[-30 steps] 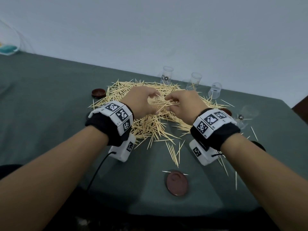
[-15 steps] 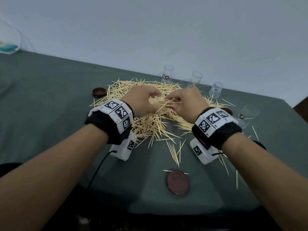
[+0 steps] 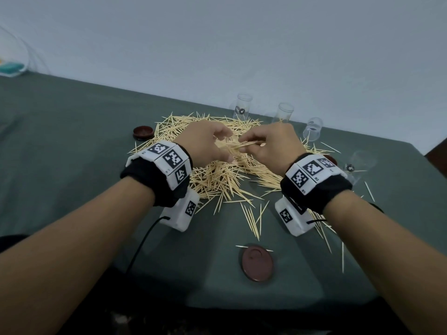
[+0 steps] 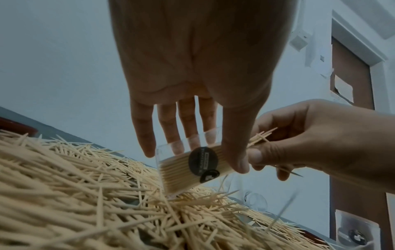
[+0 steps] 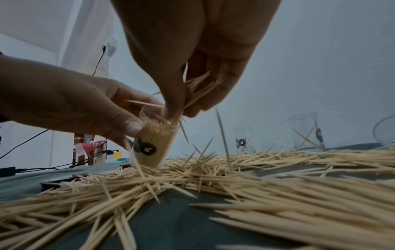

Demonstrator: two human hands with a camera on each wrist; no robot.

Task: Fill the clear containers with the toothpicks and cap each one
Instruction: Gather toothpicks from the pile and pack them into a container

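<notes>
Right wrist view: left hand (image 5: 70, 103) grips the light, slippery container (image 5: 152, 142) mid-wall — right hand (image 5: 192, 67) pinches stiff toothpicks (image 5: 197, 89) over its mouth.

Held container (image 3: 229, 147): from the head view it is almost wholly hidden between the two hands; only a sliver of packed sticks shows.
Container base (image 5: 149, 165): sunk into the toothpick pile (image 5: 256, 169), so I cannot tell whether it touches the cloth.
Falling toothpicks (image 5: 222, 135): blurred streaks (too smeared to count).
Left hand (image 4: 192, 76): its wrist is cut off by the top edge.
Right-side cap (image 3: 330, 159): mostly behind the right wristband (image 3: 312, 172).
Sticker print (image 4: 203, 162): too small to read.
Far-left object (image 3: 11, 67): cut off by the edge, unclear what it is.
</notes>
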